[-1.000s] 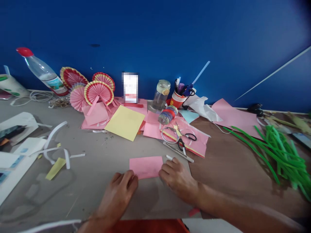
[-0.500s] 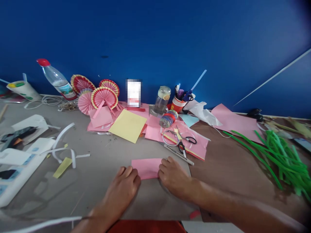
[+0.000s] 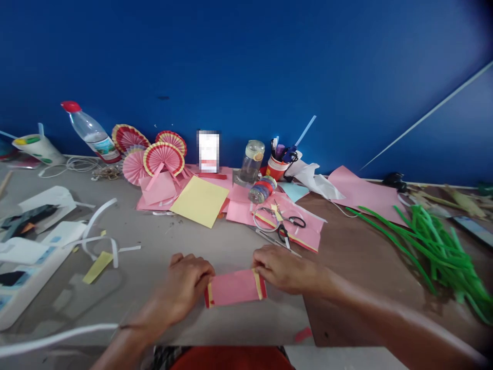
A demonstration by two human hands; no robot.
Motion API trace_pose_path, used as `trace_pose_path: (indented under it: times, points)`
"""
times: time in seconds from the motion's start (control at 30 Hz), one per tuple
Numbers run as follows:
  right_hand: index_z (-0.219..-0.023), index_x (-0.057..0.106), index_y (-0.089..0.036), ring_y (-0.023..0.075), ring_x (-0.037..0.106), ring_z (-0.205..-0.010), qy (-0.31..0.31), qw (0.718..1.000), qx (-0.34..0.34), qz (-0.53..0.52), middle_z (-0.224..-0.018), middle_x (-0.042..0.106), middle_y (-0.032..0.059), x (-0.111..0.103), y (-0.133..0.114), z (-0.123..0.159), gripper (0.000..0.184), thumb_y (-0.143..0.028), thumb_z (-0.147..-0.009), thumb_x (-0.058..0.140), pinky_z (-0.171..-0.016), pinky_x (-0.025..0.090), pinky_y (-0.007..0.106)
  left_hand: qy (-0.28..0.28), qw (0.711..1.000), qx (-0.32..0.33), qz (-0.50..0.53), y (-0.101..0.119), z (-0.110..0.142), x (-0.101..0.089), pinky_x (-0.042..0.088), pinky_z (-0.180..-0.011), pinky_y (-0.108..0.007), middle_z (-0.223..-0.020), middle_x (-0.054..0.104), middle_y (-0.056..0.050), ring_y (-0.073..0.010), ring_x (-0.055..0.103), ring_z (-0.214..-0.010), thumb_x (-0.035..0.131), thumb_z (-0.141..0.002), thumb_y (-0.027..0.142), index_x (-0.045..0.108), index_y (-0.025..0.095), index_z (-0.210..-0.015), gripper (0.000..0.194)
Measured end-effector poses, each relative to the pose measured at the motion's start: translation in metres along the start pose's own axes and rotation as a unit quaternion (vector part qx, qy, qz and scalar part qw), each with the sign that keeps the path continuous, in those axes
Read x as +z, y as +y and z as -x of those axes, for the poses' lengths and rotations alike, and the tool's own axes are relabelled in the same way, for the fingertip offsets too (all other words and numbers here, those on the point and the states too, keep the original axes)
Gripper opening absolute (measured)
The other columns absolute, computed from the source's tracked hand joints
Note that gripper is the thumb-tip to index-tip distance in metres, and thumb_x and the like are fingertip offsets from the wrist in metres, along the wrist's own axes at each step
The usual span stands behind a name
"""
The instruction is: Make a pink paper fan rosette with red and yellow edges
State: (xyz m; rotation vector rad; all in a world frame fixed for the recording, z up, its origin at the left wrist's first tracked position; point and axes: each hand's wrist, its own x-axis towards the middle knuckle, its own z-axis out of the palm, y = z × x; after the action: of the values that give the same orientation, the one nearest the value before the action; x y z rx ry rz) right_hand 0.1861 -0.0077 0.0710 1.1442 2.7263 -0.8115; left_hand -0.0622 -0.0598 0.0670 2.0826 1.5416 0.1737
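The pink paper [image 3: 234, 288] sits low in the centre of the frame, just off or on the desk [image 3: 169, 241] near its front edge — a folded sheet with yellow and red strips down both short ends. You'd judge it very light, thin and floppy, easy to crease or tear, and likely to slide on the smooth top; take it by the banded ends, where the layers look stiffer. Your left hand [image 3: 185, 285] has its fingers curled together on the left end, and your right hand [image 3: 285, 267] pinches the upper right corner. Just beyond lie scissors [image 3: 285, 226] on more pink sheets, a yellow sheet [image 3: 199, 200] above centre, finished paper fans [image 3: 162, 156] at upper left, and green stems [image 3: 439, 246] at right.
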Motion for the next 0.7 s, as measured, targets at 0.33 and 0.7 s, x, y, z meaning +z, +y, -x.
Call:
trace_pose_path:
  times: [0.33,0.7]
  points:
    - [-0.085,0.059,-0.013,0.0204,0.050,-0.082,0.058,0.967,-0.085,0.231,-0.085,0.060,0.0082,0.047,0.016,-0.014,0.013,-0.011,-0.089,0.047,-0.072,0.035,0.034,0.092,0.960,0.096,-0.246,-0.010,-0.007,0.045,0.030,-0.090,-0.041,-0.082,0.060,-0.003,-0.0199,0.053,-0.083,0.048,-0.086,0.006,0.061,0.019,-0.082,0.019]
    - [-0.089,0.062,-0.014,0.0225,0.046,-0.082,0.039,0.948,-0.150,0.277,-0.098,0.058,0.0115,0.047,0.008,0.006,0.012,-0.011,-0.082,0.053,-0.069,0.034,0.037,0.151,0.922,0.173,-0.312,-0.011,0.020,0.065,0.034,-0.089,-0.038,-0.102,0.064,-0.008,-0.0215,0.054,-0.089,0.051,-0.081,0.006,0.064,0.018,-0.101,0.026]
